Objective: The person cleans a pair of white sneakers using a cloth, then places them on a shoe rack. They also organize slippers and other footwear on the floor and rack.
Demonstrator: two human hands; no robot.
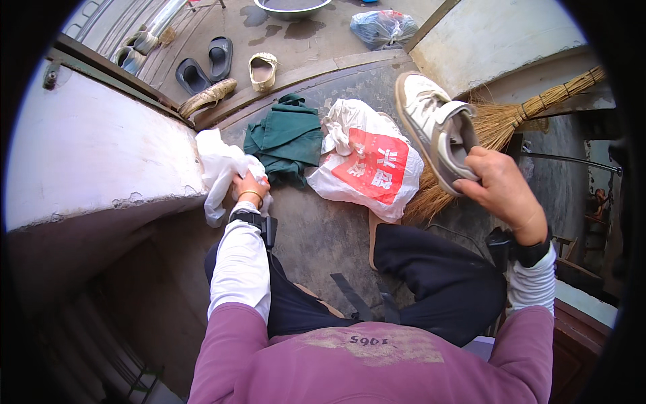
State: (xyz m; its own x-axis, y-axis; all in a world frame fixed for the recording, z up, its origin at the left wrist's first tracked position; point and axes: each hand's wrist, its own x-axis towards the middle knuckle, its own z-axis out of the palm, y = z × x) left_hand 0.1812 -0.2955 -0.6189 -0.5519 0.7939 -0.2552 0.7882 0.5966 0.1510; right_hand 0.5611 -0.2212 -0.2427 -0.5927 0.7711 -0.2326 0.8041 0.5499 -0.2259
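Note:
My right hand (499,187) grips a white sneaker (429,108) by its heel, holding it up with the toe pointing away from me. The sneaker has a strap and a tan sole. On the left, my left hand (250,187) is closed on a white plastic bag (219,159) beside the wall; its fingertips are partly hidden in the plastic. Between my hands lie a folded dark green cloth (285,134) and a fuller white plastic bag (328,179) with a red printed panel. What that bag holds is hidden.
A straw broom (497,123) leans at the right, partly behind the sneaker. Past the door sill (298,81) are dark slippers (220,58), a cream shoe (262,71), another shoe on its side (207,98), a metal basin (292,11) and a tied plastic bag (383,29). White walls (106,151) flank the doorway.

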